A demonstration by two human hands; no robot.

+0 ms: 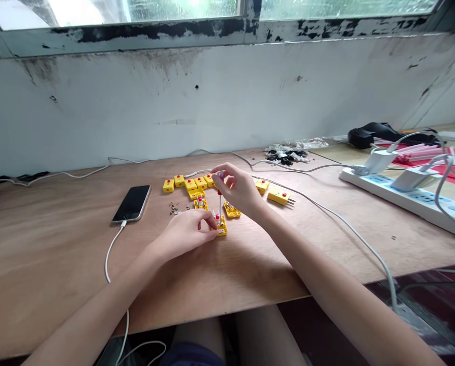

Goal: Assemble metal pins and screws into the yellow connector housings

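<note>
My left hand [185,234] pinches an opened yellow plastic connector [221,225] on the wooden desk. My right hand [237,189] grips a small screwdriver [219,206] upright, its metal shaft reaching down into that connector. Around the hands lie several more yellow connectors with red dots, most in a loose group [190,184] behind them. Another opened connector half [232,210] sits right under my right wrist, and one more [200,204] lies to the left of the shaft. A connector with metal prongs [278,196] rests to the right. Tiny metal screws [173,208] lie left of my left hand.
A smartphone [131,203] lies on the desk [59,264] with a white charging cable. Thin white cables cross the desk's back. A white power strip [402,195] sits at right. A pile of black and white small parts [286,154] sits against the wall.
</note>
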